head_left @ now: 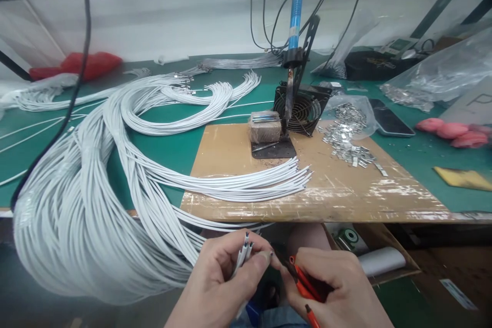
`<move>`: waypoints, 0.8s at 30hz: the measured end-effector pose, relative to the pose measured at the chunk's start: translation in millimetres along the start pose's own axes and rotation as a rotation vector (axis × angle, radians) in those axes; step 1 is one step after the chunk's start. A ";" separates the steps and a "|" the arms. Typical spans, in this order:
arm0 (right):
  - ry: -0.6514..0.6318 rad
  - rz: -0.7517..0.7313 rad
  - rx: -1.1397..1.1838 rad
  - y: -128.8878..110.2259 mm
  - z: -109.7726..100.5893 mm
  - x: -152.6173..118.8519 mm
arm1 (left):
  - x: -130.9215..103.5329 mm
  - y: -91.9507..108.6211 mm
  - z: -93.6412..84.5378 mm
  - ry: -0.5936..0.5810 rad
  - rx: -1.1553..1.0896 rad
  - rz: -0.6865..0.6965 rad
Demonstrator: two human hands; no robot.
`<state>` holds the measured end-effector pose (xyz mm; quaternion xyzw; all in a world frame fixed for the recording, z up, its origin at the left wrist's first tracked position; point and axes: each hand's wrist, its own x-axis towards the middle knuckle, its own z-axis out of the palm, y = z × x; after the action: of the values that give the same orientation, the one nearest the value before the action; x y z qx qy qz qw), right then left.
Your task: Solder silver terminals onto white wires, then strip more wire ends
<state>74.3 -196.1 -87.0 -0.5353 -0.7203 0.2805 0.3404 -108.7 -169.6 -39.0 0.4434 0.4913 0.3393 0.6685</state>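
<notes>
At the bottom centre, my left hand (230, 271) is closed around several white cables (243, 256), whose dark-tipped ends stick up between thumb and fingers. Just to its right, my right hand (334, 282) grips a tool with orange-red handles (307, 284); the tool's working end is hard to make out near the left fingertips. Both hands are below the front edge of the table. A large bundle of white cables (77, 205) hangs over the edge at the left, with one branch (246, 184) lying across the brown board (346, 205).
A blue-handled soldering iron (295, 20) stands upright beside a black fan (307, 110) and a wrapped block (265, 127). Small metal pieces (351, 128) spill from a bag. A phone (390, 118) and yellow pad (463, 178) lie right. Below is an open box (411, 266).
</notes>
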 end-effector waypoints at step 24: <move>0.392 0.370 0.312 -0.1 -9.4 -2.7 | 14.2 -13.1 -24.8 -0.218 -0.121 -0.006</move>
<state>82.2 -198.3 -81.7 -0.6425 -0.4796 0.3365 0.4940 -128.1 -155.4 -59.3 0.4348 0.3957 0.3162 0.7446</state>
